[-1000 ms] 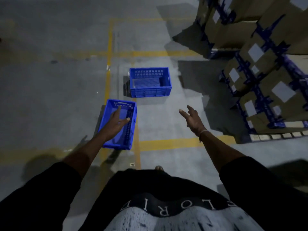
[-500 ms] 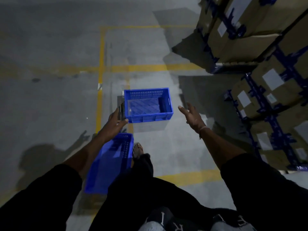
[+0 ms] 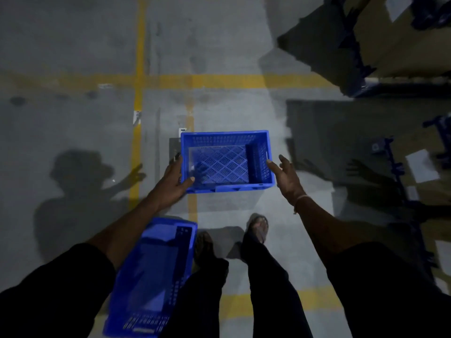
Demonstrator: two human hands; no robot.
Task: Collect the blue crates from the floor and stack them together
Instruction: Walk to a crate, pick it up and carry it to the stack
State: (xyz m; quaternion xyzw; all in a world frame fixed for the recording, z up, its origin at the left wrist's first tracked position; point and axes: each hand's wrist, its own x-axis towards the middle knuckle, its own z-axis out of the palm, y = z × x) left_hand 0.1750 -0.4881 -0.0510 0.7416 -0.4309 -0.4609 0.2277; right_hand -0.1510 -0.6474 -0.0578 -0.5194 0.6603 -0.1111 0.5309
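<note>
An empty blue crate (image 3: 225, 162) with perforated walls stands upright on the concrete floor ahead of my feet. My left hand (image 3: 174, 181) clasps its near-left corner, thumb inside the rim and fingers along the outer left wall. On the other side, my right hand (image 3: 285, 178) is spread, its fingertips at the crate's right wall near the handle slot. A second blue crate (image 3: 151, 276) lies on the floor at the lower left, beside my left leg and partly under my left forearm.
Stacked cardboard boxes (image 3: 400, 37) on blue pallets (image 3: 395, 167) line the right side. Yellow floor lines (image 3: 139, 69) cross the grey concrete. My sandalled feet (image 3: 258, 225) stand just behind the crate. Open floor lies to the left.
I have stepped forward and both hands have come down to the far crate, the left one taking its corner. The other crate has dropped back beside my left leg.
</note>
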